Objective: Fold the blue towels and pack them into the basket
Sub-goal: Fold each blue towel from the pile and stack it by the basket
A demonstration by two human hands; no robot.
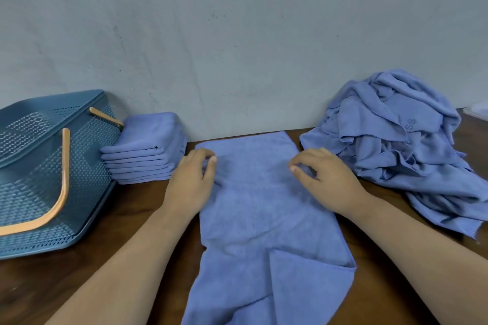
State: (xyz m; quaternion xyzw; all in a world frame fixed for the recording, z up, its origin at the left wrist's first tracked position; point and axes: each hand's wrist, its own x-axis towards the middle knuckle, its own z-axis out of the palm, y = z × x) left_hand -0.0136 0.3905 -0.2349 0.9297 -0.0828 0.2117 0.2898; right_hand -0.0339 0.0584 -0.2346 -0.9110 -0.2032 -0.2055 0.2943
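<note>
Mid-fold: left hand and right hand pinch the flat towel at its edges; next, probably, doubling it over.

A dark brown wooden worktop runs back to a grey wall. At its left stands a blue perforated basket with orange handles, and a stack of folded towels sits just beside it, touching its side. A spread towel lies flat in the middle, lengthwise from the wall toward the near edge. At the right sits a rumpled heap of towels.
</note>
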